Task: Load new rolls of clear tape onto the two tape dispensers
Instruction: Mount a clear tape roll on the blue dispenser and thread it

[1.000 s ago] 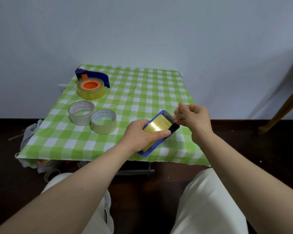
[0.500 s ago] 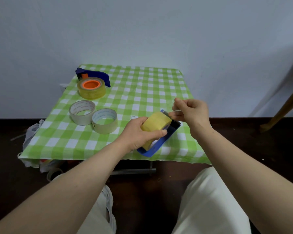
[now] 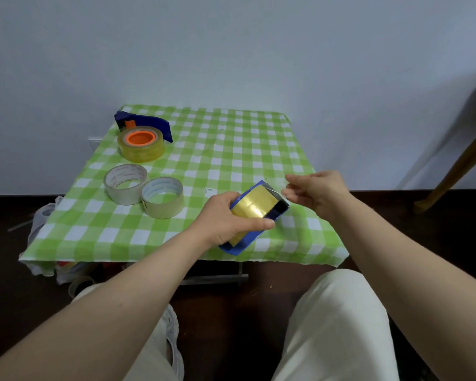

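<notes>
My left hand (image 3: 226,218) grips a blue tape dispenser (image 3: 248,240) with a yellowish roll of clear tape (image 3: 254,206) seated in it, held just above the table's near edge. Just right of the dispenser's dark front end, my right hand (image 3: 316,189) hovers with fingers loosely spread; whether a thin tape end is pinched is unclear. A second blue dispenser (image 3: 146,123) lies at the far left with a full tape roll on an orange core (image 3: 140,144) in front of it. Two nearly used-up rolls (image 3: 125,184) (image 3: 162,196) stand side by side at the left.
The small table wears a green-and-white checked cloth (image 3: 231,149) and stands against a white wall. Plastic bags (image 3: 43,218) and another roll (image 3: 79,284) lie on the dark floor under the left side. A wooden leg (image 3: 462,166) leans at the right. My knees are below.
My right hand has let go at the dispenser's front and drawn slightly right with fingers spreading. The dispenser has tilted so the roll's shiny face shows again.
</notes>
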A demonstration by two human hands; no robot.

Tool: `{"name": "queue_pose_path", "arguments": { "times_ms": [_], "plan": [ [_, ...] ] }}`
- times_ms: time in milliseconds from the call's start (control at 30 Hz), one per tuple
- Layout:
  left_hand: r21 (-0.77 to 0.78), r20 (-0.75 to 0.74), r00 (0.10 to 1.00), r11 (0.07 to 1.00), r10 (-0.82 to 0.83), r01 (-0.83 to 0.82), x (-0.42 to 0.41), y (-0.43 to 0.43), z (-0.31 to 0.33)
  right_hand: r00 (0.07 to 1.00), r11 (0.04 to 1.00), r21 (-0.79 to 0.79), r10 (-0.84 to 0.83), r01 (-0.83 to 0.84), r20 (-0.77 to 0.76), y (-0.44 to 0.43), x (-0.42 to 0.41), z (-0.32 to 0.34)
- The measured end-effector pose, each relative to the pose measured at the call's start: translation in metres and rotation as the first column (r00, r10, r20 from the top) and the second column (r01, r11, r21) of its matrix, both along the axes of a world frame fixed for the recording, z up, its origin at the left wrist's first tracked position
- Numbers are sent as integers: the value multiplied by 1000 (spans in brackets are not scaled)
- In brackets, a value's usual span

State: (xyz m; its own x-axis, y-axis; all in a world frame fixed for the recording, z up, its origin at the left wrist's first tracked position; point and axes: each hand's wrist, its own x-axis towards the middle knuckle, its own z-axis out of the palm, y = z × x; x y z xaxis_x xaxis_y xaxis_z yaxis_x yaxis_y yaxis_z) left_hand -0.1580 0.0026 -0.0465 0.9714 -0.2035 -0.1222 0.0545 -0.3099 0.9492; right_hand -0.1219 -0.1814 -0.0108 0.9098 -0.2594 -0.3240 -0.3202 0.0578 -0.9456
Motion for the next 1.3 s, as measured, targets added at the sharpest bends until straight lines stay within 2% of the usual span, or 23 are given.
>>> {"name": "queue_pose_path", "arguments": {
  "times_ms": [200,533,633,700,767,867,967,1167,1300],
  "plan": [
    [-10,-13,1000,1000,-9,9,-3,1,4,986,998,32,66,-62,-153,0,-6,-19],
    [4,-88,989,992,-121,122,5,8,10,984,995,-47,82,-91,-157,2,-10,-33],
    [34,-74,992,994,-98,101,5,9,11,982,993,-58,93,-104,-166,2,-11,-33],
    [60,-62,995,995,-80,84,5,7,11,980,989,-93,99,-116,-175,2,-11,-32],
    [72,-62,996,995,-65,69,5,6,12,979,969,-208,95,-133,-182,1,-11,-33],
    [67,-73,996,997,-43,48,6,4,13,989,892,-436,67,-120,-134,2,-9,-40],
    [48,-87,996,998,-23,28,6,2,13,997,836,-543,68,-82,-47,6,-8,-47],
    [0,-117,993,1000,4,-4,7,1,14,1000,814,-581,10,3,19,12,-9,-52],
    [-10,-124,992,1000,11,-13,9,1,13,995,842,-530,-78,99,62,11,-6,-56]
  ]
}}
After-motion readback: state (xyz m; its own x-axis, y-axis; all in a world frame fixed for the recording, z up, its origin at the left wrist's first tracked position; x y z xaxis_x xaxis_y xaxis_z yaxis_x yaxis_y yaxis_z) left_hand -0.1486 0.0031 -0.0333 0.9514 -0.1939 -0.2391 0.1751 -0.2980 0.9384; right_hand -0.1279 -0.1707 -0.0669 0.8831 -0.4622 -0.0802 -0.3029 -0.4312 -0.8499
